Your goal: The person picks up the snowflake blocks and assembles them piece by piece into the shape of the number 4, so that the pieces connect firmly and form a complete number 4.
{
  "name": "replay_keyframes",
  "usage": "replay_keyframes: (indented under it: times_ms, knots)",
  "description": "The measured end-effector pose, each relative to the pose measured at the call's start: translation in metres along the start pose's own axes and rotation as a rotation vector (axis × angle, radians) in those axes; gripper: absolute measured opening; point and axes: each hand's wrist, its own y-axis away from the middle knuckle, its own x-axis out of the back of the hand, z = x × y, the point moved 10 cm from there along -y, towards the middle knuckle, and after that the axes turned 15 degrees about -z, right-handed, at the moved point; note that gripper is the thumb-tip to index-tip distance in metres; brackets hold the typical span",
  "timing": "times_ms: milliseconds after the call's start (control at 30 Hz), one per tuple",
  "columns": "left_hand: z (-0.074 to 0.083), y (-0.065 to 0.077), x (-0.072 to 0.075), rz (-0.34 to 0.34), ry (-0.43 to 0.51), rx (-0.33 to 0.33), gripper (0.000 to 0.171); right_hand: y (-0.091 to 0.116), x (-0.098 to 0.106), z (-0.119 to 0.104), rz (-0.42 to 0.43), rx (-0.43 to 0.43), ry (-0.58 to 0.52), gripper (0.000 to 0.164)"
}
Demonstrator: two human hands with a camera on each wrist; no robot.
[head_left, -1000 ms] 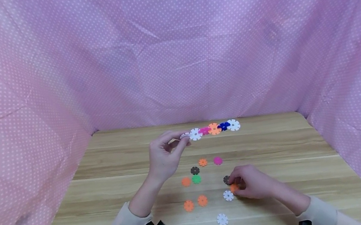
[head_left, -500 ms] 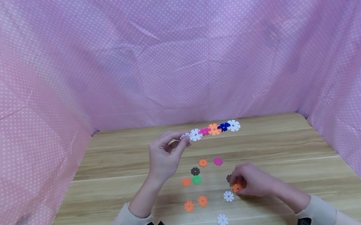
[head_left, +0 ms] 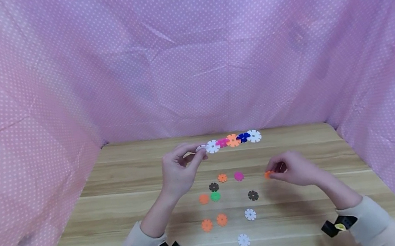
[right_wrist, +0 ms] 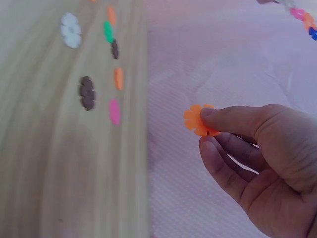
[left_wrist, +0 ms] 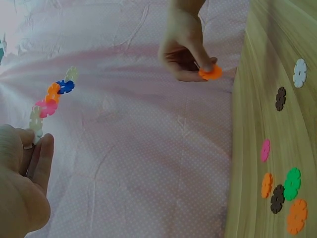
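My left hand (head_left: 180,171) pinches the white end piece of a chain of notched plastic discs (head_left: 232,140), held up above the table. Along the chain run white, pink, orange, dark blue and white discs, slotted into each other. In the left wrist view the chain (left_wrist: 52,94) slants up and away from the fingertips. My right hand (head_left: 293,169) pinches a single orange disc (right_wrist: 197,119) between thumb and fingers, raised over the table's right side. Part of this disc is covered by the fingers.
Loose discs lie flat on the wooden table (head_left: 120,175): a pink one (head_left: 238,176), a green one (head_left: 215,196), a brown one (head_left: 253,195), a white one (head_left: 244,241) and several orange ones. Pink dotted cloth (head_left: 189,76) walls in the back and sides.
My right hand has lifted the orange disc off the table and carried it up and to the right, uncovering the brown disc. The left hand and chain stay nearly still.
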Motion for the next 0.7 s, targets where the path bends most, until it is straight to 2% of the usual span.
replay_keyframes:
  times_ms: [300,500,700]
  knots:
    - [-0.003,0.0,0.001,0.0,-0.004,0.0,0.013,0.004,0.029,-0.01,0.126,0.029,0.037,0.011]
    - [-0.003,0.0,0.0,-0.006,0.0,-0.009,0.013,0.011,0.047,-0.018,0.177,0.049,-0.018,0.013]
    - [-0.004,-0.001,0.0,-0.009,-0.011,-0.016,0.012,0.022,0.073,-0.03,0.33,0.12,-0.098,0.017]
